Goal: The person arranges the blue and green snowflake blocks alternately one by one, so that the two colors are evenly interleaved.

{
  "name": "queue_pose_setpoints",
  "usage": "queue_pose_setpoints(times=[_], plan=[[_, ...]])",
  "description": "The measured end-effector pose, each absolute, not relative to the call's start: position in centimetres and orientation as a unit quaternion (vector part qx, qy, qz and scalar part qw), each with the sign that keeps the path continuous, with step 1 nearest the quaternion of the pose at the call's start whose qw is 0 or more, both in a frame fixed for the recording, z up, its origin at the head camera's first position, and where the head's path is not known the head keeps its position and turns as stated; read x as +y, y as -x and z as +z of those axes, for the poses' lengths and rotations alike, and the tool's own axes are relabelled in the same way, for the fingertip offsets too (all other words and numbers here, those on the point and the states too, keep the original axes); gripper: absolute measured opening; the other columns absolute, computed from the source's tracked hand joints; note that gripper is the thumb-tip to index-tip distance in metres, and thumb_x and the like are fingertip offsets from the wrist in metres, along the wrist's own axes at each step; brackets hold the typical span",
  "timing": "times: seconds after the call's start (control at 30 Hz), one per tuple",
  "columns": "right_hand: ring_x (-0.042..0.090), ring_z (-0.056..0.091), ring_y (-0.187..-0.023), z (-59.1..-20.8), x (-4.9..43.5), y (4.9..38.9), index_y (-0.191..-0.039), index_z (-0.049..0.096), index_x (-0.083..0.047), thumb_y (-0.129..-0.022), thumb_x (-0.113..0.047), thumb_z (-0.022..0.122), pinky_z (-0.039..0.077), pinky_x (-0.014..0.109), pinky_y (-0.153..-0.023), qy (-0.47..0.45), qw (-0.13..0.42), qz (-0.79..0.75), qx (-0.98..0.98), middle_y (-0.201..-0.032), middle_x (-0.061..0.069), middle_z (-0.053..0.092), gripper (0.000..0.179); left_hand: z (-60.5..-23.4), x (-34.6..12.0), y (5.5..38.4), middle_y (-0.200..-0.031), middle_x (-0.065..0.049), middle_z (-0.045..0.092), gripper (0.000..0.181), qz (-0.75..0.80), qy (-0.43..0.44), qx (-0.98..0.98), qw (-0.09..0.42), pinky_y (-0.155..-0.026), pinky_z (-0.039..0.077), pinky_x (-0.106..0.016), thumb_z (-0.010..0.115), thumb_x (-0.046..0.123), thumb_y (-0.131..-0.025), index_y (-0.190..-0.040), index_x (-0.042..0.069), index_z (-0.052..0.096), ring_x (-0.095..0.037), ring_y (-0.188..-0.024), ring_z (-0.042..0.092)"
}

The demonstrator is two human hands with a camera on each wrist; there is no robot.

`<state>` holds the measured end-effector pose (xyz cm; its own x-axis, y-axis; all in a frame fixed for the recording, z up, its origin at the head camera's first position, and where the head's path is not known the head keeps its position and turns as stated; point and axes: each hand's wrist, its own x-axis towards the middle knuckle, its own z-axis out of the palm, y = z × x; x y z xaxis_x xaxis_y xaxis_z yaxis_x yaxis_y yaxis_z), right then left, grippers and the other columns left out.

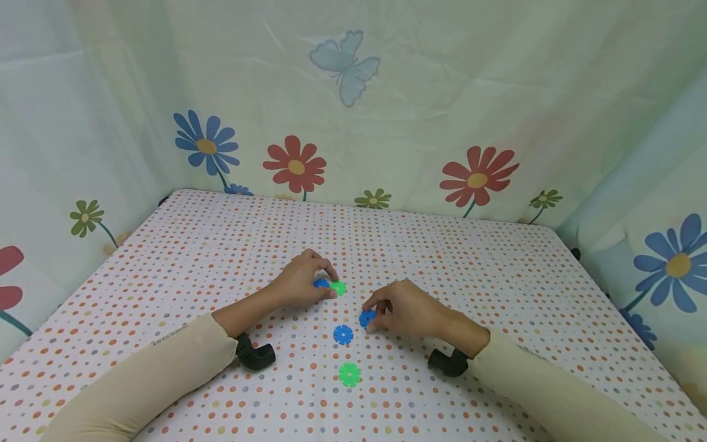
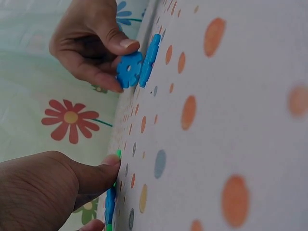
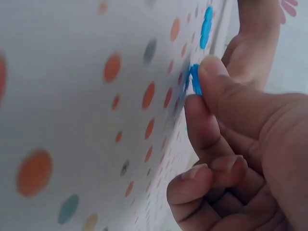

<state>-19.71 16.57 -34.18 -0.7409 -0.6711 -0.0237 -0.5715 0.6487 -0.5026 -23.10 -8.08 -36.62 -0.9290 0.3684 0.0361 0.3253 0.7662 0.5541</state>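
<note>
In the head view, my left hand (image 1: 304, 280) is at a green notched plastic disc (image 1: 339, 288), pinching it between thumb and fingertips. A blue notched disc (image 1: 321, 283) touches or overlaps that green one, partly covered by the hand; whether they are joined I cannot tell. My right hand (image 1: 411, 310) pinches another blue notched disc (image 1: 367, 318) by its edge, slightly tilted and close to the tabletop. The left wrist view shows this pinched blue disc (image 2: 129, 70) face-on, its small central hole visible. The right hand's other fingers are curled, as the right wrist view shows.
Nearer me, a loose blue disc (image 1: 343, 334) and a loose green disc (image 1: 350, 374) lie flat on the dotted tablecloth (image 1: 221, 393). Black wrist mounts (image 1: 255, 353) sit under both forearms. A flower-printed curtain (image 1: 386, 129) hangs behind the table.
</note>
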Motion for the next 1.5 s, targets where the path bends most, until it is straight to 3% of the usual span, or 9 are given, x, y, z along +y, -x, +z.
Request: queue_pose_setpoints(times=[0.2,0.43,0.63,0.9,1.5], plan=[[0.003,0.051,-0.056,-34.3,16.2,20.7,-0.107,0.076,-0.007,-0.083,-0.019,0.08,0.041,0.02,-0.052,0.328,0.077,-0.244,0.909,-0.075,-0.008,0.067,0.027,-36.5,-8.0,23.1,-0.126,-0.007,0.052,0.02,0.287,-0.176,0.941,0.042,-0.097,0.044,-0.046,0.08,0.033,-0.083,-0.101,0.028,0.072,-0.027,-0.115,0.052],[0.001,0.057,-0.063,-34.2,15.7,21.1,-0.111,0.074,-0.004,-0.088,-0.011,0.074,0.044,0.019,-0.056,0.323,0.084,-0.248,0.91,-0.092,0.001,0.075,0.024,-36.4,-8.1,23.1,-0.124,-0.006,0.052,0.018,0.285,-0.176,0.941,0.042,-0.096,0.044,-0.045,0.079,0.032,-0.084,-0.1,0.027,0.073,-0.026,-0.113,0.052],[0.002,0.052,-0.06,-34.2,15.5,21.2,-0.114,0.072,-0.002,-0.089,-0.009,0.072,0.041,0.019,-0.054,0.322,0.079,-0.236,0.913,-0.081,-0.004,0.07,0.026,-36.4,-8.1,23.1,-0.124,-0.006,0.051,0.019,0.285,-0.177,0.941,0.042,-0.097,0.044,-0.044,0.08,0.032,-0.084,-0.101,0.028,0.073,-0.026,-0.114,0.052],[0.005,0.051,-0.056,-34.2,15.1,21.9,-0.117,0.07,-0.003,-0.091,-0.012,0.071,0.042,0.02,-0.054,0.318,0.073,-0.232,0.916,-0.084,-0.001,0.069,0.028,-36.4,-8.1,23.1,-0.123,-0.006,0.052,0.017,0.285,-0.178,0.941,0.039,-0.097,0.044,-0.046,0.08,0.031,-0.084,-0.099,0.027,0.073,-0.026,-0.113,0.052],[0.007,0.056,-0.065,-34.8,14.4,23.7,-0.119,0.069,-0.006,-0.093,-0.017,0.069,0.046,0.023,-0.06,0.283,0.091,-0.24,0.924,-0.084,-0.003,0.067,0.028,-36.6,-8.2,23.2,-0.122,-0.006,0.054,0.016,0.284,-0.198,0.938,0.027,-0.096,0.044,-0.046,0.08,0.03,-0.083,-0.098,0.027,0.074,-0.026,-0.112,0.053]])
